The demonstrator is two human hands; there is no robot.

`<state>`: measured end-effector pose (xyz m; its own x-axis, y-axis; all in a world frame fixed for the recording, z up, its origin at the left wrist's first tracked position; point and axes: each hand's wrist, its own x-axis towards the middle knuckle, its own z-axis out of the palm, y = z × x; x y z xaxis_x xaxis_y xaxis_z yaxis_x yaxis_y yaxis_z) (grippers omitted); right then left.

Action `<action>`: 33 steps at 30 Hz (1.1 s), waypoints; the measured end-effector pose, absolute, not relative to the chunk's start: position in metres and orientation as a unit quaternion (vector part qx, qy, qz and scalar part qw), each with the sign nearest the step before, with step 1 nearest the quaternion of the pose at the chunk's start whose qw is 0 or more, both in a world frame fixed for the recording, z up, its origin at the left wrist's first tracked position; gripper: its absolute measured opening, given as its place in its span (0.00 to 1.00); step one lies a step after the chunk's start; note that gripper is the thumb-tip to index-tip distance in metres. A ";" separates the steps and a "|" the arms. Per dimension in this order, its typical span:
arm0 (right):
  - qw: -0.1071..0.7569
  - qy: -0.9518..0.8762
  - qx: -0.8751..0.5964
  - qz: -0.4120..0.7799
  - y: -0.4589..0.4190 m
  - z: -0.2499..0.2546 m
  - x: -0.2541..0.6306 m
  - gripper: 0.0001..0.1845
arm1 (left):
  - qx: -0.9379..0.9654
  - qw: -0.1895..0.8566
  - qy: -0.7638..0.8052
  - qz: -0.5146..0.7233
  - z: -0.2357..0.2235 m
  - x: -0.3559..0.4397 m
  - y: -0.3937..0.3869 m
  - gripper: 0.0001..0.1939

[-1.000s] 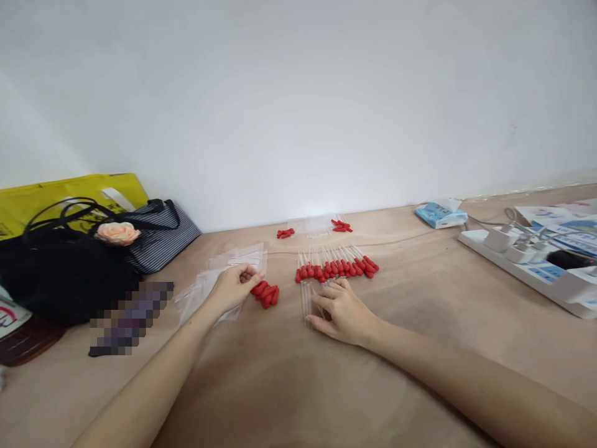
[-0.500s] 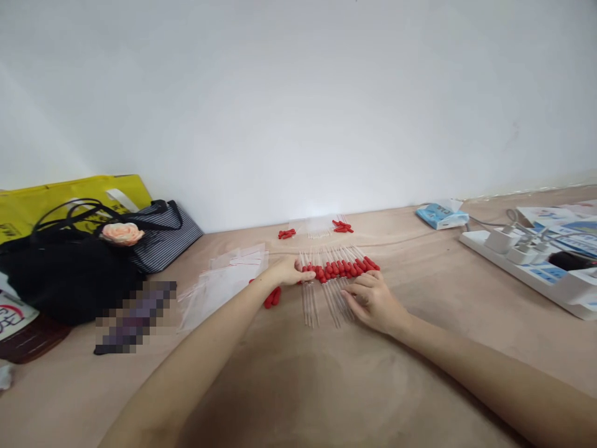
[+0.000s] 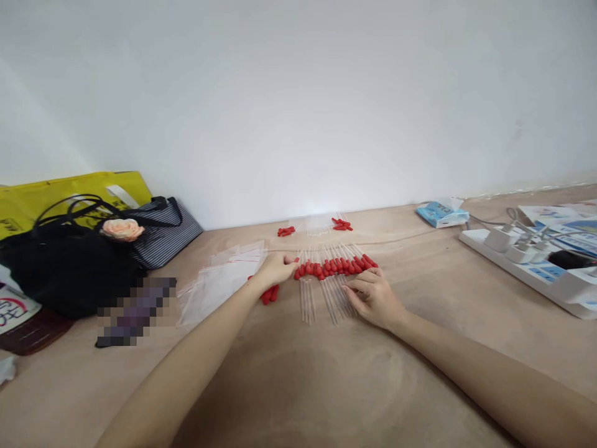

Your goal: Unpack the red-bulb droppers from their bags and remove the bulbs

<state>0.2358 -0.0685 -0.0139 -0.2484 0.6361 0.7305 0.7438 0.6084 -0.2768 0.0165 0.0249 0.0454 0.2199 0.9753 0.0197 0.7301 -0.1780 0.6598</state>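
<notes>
Where the left hand [image 3: 278, 267] meets the row's left end, thumb and fingertips sit close together at a small red bulb; whether they are closed on it, cannot tell. Right hand [image 3: 379, 300]: at the near right of the row, fingers curled, thumb and forefinger tips close by clear tubes; whether any is pinched, cannot tell.

Central lot: one row of red bulbs [image 3: 342, 266], smooth and elongated, side by side on the brown tabletop [image 3: 298, 379], thin clear tubes [image 3: 321, 253] pointing towards the wall. Near side of the row: two groups of loose clear tubes [image 3: 308, 305], slender, roughly parallel.

Left of the row: red bulb heap [image 3: 270, 295], partly under the left wrist; next, overlapping clear plastic bags [image 3: 221, 280]; farther out, a black fabric bag [image 3: 69, 270] with a peach artificial rose [image 3: 122, 229].

Behind the row: two small red piles [image 3: 342, 224], clear plastic between.

Right of the row, well apart: blue tissue packet [image 3: 438, 214], white power strip [image 3: 508, 261] with plugs.
</notes>
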 end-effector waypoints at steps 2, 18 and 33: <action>0.436 -0.782 -0.439 -0.071 -0.069 -0.014 0.236 0.09 | 0.734 0.232 0.582 0.264 0.049 0.014 0.013 0.07; 0.365 -0.846 -0.354 -0.158 -0.079 -0.005 0.213 0.10 | 0.915 0.008 0.199 0.350 0.008 -0.002 -0.061 0.08; 0.425 -0.834 -0.292 -0.194 -0.081 -0.006 0.208 0.08 | 0.922 -0.017 0.203 0.329 0.000 0.008 -0.056 0.10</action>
